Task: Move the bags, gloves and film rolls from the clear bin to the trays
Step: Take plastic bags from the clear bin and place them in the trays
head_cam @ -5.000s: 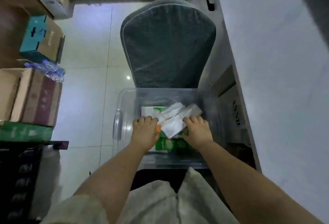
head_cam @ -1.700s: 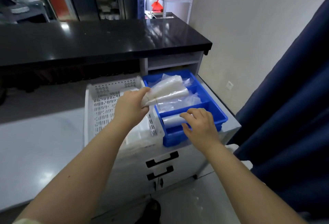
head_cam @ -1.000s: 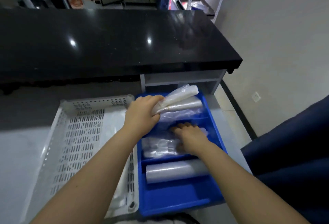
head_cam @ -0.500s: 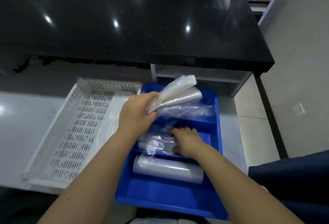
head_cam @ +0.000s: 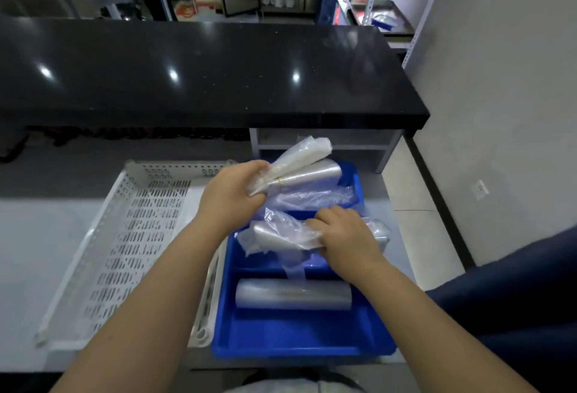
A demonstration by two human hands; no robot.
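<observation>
Here your left hand [head_cam: 232, 194] is clutching two rolled bags [head_cam: 299, 166] above the blue tray [head_cam: 299, 339], while your right hand [head_cam: 343, 233], just below, is gripping a crinkled bag roll [head_cam: 274, 235].

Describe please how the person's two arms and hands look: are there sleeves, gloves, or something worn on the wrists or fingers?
Both arms are bare along all of the forearm that shows; no sleeve reaches the wrists. The left hand and the right hand wear no gloves. No watch, bracelet or ring is visible. At the bottom edge, a strip of pale garment shows between the arms.
</observation>
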